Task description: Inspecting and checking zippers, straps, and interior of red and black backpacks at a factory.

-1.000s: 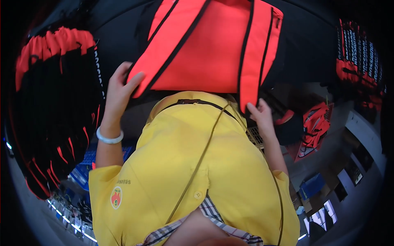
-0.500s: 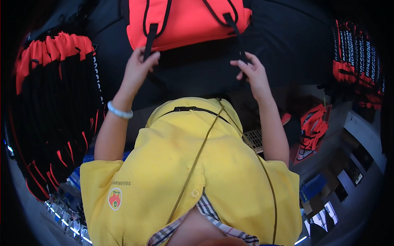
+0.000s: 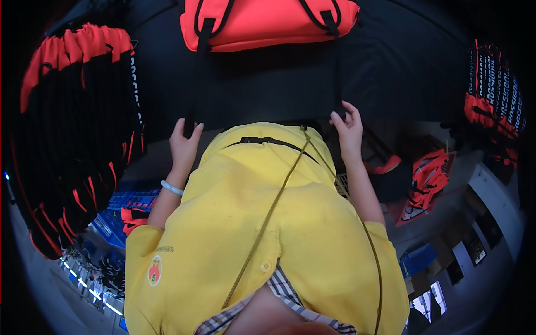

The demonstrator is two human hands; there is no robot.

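A red backpack with black straps lies at the far middle of a black-covered surface. Its left strap and right strap run toward me and fade against the dark cover. Close to my waist, my left hand has its thumb and fingers curled about the dark end of the left strap. Level with it, my right hand pinches the right strap's end. Both strap ends are hard to make out between the fingers.
A tall stack of black and red bags stands at the left. More black and red bags are piled at the right. Below on the right, red pieces lie in a container; a blue crate sits at lower left.
Both hands have come down along the straps toward my waist, away from the backpack. The backpack appears slightly higher and farther right in view.
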